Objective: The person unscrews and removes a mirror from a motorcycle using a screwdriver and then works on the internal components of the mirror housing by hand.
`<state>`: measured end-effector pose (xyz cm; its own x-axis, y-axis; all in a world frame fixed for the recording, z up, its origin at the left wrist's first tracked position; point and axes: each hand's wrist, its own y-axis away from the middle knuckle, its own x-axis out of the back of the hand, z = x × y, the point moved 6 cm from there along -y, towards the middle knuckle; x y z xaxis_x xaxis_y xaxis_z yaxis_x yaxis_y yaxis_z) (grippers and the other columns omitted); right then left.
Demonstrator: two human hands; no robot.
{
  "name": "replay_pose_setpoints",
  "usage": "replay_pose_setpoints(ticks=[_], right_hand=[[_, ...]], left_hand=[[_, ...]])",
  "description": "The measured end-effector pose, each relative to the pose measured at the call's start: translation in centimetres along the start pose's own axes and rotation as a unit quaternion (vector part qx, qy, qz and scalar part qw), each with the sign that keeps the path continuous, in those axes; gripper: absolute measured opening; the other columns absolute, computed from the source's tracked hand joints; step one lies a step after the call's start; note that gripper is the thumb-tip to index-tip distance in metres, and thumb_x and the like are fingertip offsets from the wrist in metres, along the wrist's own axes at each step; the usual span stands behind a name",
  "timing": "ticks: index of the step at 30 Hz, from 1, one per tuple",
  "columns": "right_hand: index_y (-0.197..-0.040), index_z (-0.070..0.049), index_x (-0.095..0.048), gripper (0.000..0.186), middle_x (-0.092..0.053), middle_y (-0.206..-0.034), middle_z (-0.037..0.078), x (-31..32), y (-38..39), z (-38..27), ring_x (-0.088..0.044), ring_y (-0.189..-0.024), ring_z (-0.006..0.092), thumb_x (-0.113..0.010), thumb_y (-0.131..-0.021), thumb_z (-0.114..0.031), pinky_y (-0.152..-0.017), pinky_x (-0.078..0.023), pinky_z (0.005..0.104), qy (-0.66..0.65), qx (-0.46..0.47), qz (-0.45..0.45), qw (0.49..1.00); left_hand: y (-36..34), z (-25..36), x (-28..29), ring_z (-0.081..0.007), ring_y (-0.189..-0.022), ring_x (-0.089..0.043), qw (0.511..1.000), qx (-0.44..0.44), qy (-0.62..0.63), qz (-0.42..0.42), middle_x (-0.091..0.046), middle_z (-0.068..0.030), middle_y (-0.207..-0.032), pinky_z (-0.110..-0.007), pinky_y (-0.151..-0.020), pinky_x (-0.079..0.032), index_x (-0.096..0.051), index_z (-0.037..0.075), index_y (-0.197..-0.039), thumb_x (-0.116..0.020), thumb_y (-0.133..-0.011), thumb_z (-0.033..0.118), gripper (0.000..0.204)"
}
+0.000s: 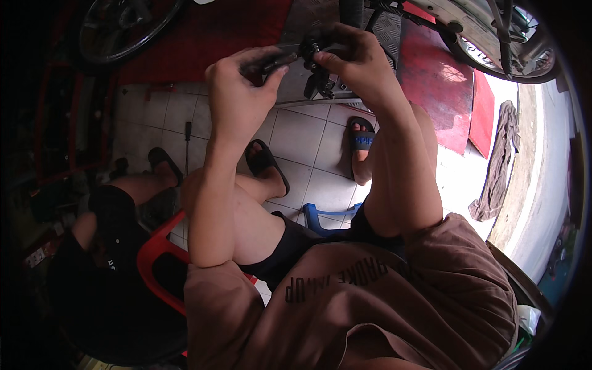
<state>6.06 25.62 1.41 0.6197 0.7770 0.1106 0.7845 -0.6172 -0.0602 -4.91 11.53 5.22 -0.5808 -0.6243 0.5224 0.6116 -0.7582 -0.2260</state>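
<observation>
Both hands are raised in front of me, over the far part of the tiled floor. My left hand (240,89) is closed around a dark, slim tool (280,62), whose tip reaches toward the right hand; its exact kind is too dark to make out. Fingers of my right hand (357,58) grip a small black mechanical part (317,77) with a shiny metal piece in its middle and jagged lower ends. Tool and part meet or nearly meet; whether they touch I cannot tell.
A motorcycle wheel (114,28) stands at the far left, and another motorcycle (475,31) at the far right. Red mats (431,86) cover the raised floor. A screwdriver (187,139) lies on the tiles. Beside me on the left, another person sits near a red chair (154,253).
</observation>
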Motion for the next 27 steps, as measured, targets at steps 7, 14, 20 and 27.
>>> replay_pose_setpoints(ticks=[7, 14, 20, 27], right_hand=[[-0.108, 0.003, -0.063, 0.033, -0.068, -0.097, 0.015, -0.1, 0.4, -1.3, -0.067, -0.092, 0.0214, -0.066, -0.076, -0.003, -0.081, -0.051, 0.0283, -0.017, 0.004, -0.02, 1.0], [-0.103, 0.002, -0.065, 0.027, -0.069, -0.089, 0.012, 0.7, -0.2, -0.7, -0.066, -0.085, 0.0174, -0.064, -0.079, -0.009, -0.078, -0.051, 0.0283, 0.09, 0.058, -0.091, 0.99], [-0.103, 0.007, -0.062, 0.024, -0.066, -0.086, 0.007, 4.1, -0.6, -2.2, -0.06, -0.079, 0.0115, -0.058, -0.083, -0.004, -0.072, -0.048, 0.0246, 0.009, 0.015, 0.01, 1.0], [-0.103, 0.007, -0.061, 0.023, -0.066, -0.086, 0.008, 5.5, -0.5, -1.9, -0.062, -0.077, 0.012, -0.06, -0.085, -0.006, -0.07, -0.049, 0.0242, -0.034, -0.009, 0.034, 0.999]], left_hand=[[-0.1, -1.3, -0.8, -0.01, -0.082, -0.062, 0.989, 0.039, 0.118, -0.08, -0.068, -0.006, -0.085, -0.025, -0.076, -0.049, -0.067, -0.004, -0.096, -0.07, -0.082, 0.009, 0.019], [0.7, -3.6, -3.4, -0.007, -0.069, -0.055, 0.952, 0.179, 0.136, -0.21, -0.065, -0.002, -0.077, -0.022, -0.063, -0.044, -0.068, -0.001, -0.091, -0.07, -0.085, 0.022, 0.023], [-0.6, -6.8, -2.9, -0.0075, -0.063, -0.055, 0.929, 0.314, 0.165, -0.103, -0.063, 0.0001, -0.075, -0.024, -0.055, -0.043, -0.067, 0.005, -0.088, -0.07, -0.085, 0.027, 0.022], [-2.1, -10.5, -4.4, -0.0075, -0.067, -0.058, 0.922, 0.359, 0.125, -0.068, -0.064, 0.0018, -0.078, -0.024, -0.056, -0.044, -0.068, 0.009, -0.089, -0.068, -0.086, 0.026, 0.017]])
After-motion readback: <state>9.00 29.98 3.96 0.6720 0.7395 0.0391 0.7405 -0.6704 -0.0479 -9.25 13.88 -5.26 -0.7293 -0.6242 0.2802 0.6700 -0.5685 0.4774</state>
